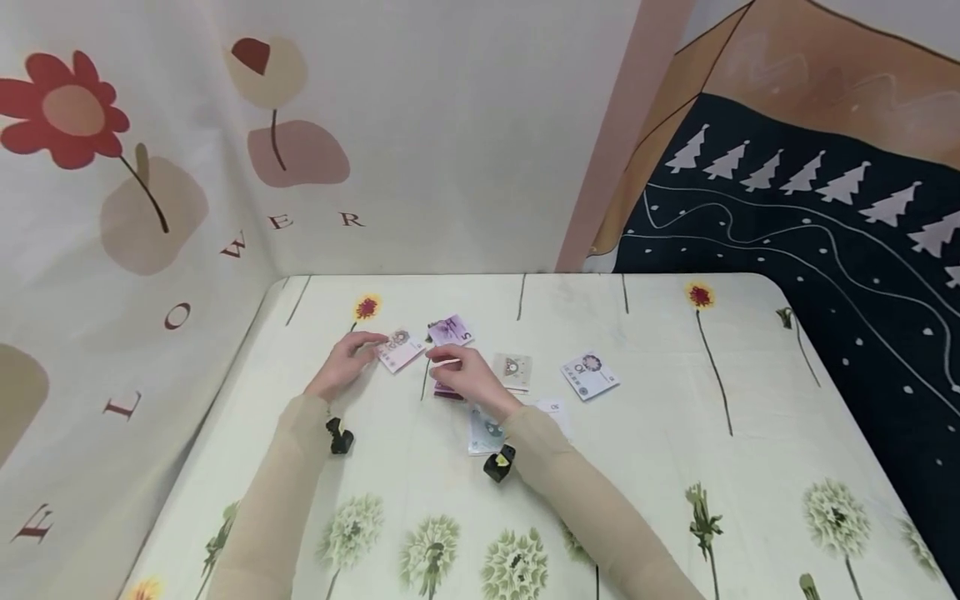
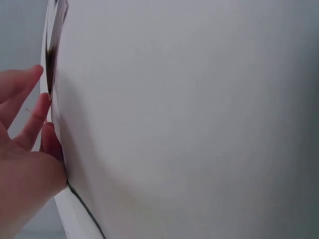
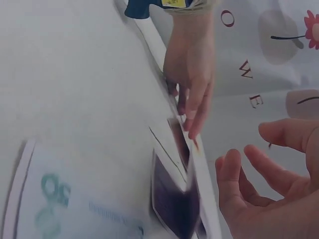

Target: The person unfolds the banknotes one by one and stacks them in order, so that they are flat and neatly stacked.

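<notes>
Several toy banknotes lie on the flowered tablecloth [image 1: 645, 467]. My left hand [image 1: 358, 357] stretches its fingers onto the near edge of a pink note [image 1: 400, 351]; the right wrist view shows that hand [image 3: 192, 84] with straight fingers on the note's edge [image 3: 195, 149]. In the left wrist view its fingertips [image 2: 37, 107] touch a thin paper edge [image 2: 50, 74]. My right hand [image 1: 453, 367] hovers with loosely spread fingers [image 3: 249, 184] over a dark magenta note [image 1: 447, 392] [image 3: 174, 204] and holds nothing. A purple "5" note [image 1: 451, 331] lies just beyond it.
A beige note [image 1: 513, 371] and a blue-white note [image 1: 590, 375] lie to the right. A teal note [image 1: 483, 429] and a pale "50" note [image 1: 557, 407] lie by my right forearm. Flower-print cloth [image 1: 225, 167] hangs at the back and left.
</notes>
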`<state>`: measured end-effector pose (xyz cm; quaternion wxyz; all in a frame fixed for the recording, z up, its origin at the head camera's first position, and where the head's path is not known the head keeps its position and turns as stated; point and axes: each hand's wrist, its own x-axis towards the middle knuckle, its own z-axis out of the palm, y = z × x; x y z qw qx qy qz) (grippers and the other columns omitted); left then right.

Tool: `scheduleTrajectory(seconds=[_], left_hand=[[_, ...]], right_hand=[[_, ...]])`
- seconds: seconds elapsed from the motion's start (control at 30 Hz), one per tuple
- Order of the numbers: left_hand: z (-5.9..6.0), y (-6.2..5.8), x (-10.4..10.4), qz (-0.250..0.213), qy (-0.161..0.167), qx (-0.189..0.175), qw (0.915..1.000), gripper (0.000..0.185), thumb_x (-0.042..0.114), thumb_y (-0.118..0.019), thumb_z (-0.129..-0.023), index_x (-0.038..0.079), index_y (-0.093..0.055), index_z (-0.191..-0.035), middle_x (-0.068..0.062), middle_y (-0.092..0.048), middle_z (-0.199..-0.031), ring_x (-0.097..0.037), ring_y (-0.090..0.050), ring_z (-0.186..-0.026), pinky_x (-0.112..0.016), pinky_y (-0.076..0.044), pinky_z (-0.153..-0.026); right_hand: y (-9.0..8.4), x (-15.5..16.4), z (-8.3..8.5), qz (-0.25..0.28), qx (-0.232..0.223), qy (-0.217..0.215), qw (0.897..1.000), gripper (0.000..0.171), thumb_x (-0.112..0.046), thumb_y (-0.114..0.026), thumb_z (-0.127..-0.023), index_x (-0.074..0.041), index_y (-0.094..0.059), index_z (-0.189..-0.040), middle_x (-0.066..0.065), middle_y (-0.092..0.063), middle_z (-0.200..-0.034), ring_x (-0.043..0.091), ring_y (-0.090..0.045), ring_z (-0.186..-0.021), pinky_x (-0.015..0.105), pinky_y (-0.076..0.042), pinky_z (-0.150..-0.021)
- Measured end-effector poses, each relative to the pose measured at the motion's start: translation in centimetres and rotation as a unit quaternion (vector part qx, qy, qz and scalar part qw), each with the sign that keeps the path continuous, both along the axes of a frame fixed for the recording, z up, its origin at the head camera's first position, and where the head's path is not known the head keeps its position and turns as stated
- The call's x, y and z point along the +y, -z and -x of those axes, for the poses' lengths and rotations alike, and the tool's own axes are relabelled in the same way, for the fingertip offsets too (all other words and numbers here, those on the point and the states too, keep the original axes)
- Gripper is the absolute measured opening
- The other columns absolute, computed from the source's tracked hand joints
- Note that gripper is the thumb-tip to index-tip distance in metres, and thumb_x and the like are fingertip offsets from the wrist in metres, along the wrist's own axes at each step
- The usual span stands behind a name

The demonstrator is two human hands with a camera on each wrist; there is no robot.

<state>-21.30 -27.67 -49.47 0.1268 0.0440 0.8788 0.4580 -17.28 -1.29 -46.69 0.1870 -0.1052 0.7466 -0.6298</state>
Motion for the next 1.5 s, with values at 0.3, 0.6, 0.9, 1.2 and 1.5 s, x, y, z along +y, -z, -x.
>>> scheduleTrajectory(seconds=[0.3, 0.6, 0.9, 1.2, 1.5], left_hand=[[0.2, 0.5, 0.5, 0.035, -0.008, 0.013, 0.9993, 0.030, 0.006, -0.049, -0.100, -0.001, -0.058, -0.127, -0.024, -0.036, -0.140, -0.043, -0.021, -0.138, -0.062, -0.015, -0.110], [0.1, 0.6, 0.4, 0.033, -0.013, 0.035, 0.9988, 0.030, 0.001, -0.049, -0.098, -0.004, -0.060, -0.125, -0.025, -0.039, -0.136, -0.043, -0.029, -0.133, -0.060, -0.018, -0.110], [-0.1, 1.0, 0.1, 0.022, 0.005, 0.044, 0.9988, 0.032, -0.005, -0.045, -0.097, -0.005, -0.060, -0.124, -0.024, -0.040, -0.135, -0.043, -0.029, -0.133, -0.059, -0.018, -0.110], [-0.3, 0.7, 0.2, -0.009, -0.021, -0.004, 0.9997, 0.033, -0.004, -0.041, -0.098, -0.002, -0.060, -0.124, -0.022, -0.048, -0.137, -0.039, -0.034, -0.133, -0.055, -0.020, -0.112], [0.1, 0.2, 1.1, -0.005, -0.034, -0.022, 0.9992, 0.031, 0.002, -0.049, -0.098, -0.001, -0.057, -0.127, -0.021, -0.055, -0.126, -0.032, -0.049, -0.113, -0.043, -0.039, -0.094]], right_hand=[[2.3, -2.8, 1.6, -0.013, -0.013, 0.052, 0.998, 0.034, -0.009, -0.062, -0.092, -0.005, -0.061, -0.126, 0.012, -0.060, -0.121, 0.023, -0.060, -0.107, 0.029, -0.051, -0.086], [2.8, -4.9, 2.1, -0.092, 0.023, 0.063, 0.994, 0.036, -0.013, -0.063, -0.092, -0.010, -0.061, -0.127, 0.006, -0.055, -0.123, 0.021, -0.049, -0.112, 0.042, -0.039, -0.098], [2.8, -5.1, 2.8, -0.177, 0.058, 0.004, 0.983, 0.040, -0.011, -0.064, -0.090, 0.001, -0.059, -0.129, 0.014, -0.047, -0.133, 0.027, -0.046, -0.120, 0.034, -0.039, -0.103], [2.8, -4.9, 3.2, -0.166, 0.037, -0.025, 0.985, 0.041, -0.010, -0.060, -0.091, 0.000, -0.057, -0.131, 0.012, -0.044, -0.136, 0.025, -0.045, -0.121, 0.033, -0.039, -0.102], [3.0, -4.6, 3.3, -0.176, 0.040, -0.021, 0.983, 0.041, -0.010, -0.062, -0.090, -0.003, -0.059, -0.130, 0.012, -0.044, -0.137, 0.026, -0.045, -0.124, 0.033, -0.037, -0.104]])
